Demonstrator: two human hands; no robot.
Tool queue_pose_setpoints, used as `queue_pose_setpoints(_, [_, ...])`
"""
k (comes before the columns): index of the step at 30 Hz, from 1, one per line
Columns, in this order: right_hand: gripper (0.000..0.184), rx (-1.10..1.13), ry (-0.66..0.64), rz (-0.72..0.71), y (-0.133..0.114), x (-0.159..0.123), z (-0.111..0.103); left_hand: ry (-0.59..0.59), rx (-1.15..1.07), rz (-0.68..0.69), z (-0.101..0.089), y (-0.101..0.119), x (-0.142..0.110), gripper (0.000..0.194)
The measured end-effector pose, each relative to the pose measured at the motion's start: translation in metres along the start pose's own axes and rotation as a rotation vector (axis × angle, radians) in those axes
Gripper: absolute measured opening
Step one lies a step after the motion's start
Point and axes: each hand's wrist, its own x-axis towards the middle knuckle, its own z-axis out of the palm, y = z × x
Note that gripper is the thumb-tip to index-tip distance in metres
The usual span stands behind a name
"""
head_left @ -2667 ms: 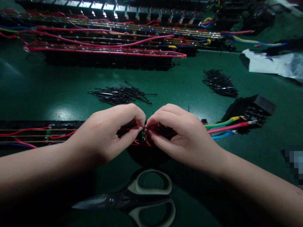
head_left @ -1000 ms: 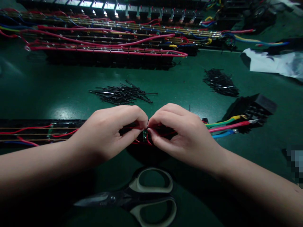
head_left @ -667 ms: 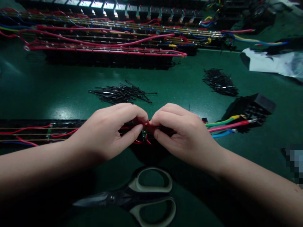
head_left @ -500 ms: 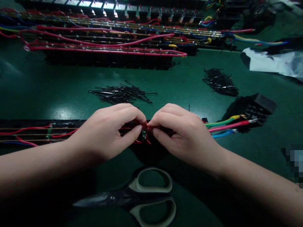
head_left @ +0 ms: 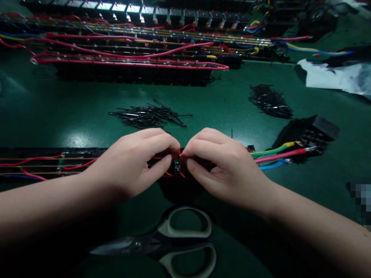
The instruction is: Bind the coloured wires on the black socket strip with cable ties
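My left hand [head_left: 142, 160] and my right hand [head_left: 223, 166] meet fingertip to fingertip over a long black wired strip [head_left: 84, 160]. Thumb and forefinger are closed in a pinch on each. What they pinch is too small and hidden to name. Red wire [head_left: 181, 173] and a small green board [head_left: 177, 166] show just below the fingertips. Yellow-green, red and blue cables [head_left: 278, 156] run from the strip's right end to a black connector block [head_left: 321, 129]. Scissors [head_left: 174, 239] with pale-edged handles lie in front of my hands, blades pointing left.
Behind my hands lies a pile of black cable ties [head_left: 145, 115], with a second pile [head_left: 269, 101] to the right. Assemblies with thick red cables [head_left: 130, 61] stretch across the back of the green table [head_left: 72, 96]. White plastic packaging [head_left: 327, 75] lies at the right.
Very little differs. The fingertips have shifted slightly, with the left thumb drawn a little back to the left. The scissors and cable ties stay in place.
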Motion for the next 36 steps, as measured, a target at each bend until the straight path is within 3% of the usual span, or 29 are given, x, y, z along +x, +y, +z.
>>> queue_pose_setpoints(23, [0.015, 0.057, 0.075, 0.024, -0.0023, 0.002, -0.0007, -0.054, -0.059, -0.037, 0.0008, -0.0005, 0.0001, 0.013])
queue_pose_setpoints(36, [0.017, 0.072, 0.065, 0.009, -0.004, 0.0017, -0.0019, 0.012, -0.055, -0.009, 0.0022, -0.0018, -0.0005, 0.017])
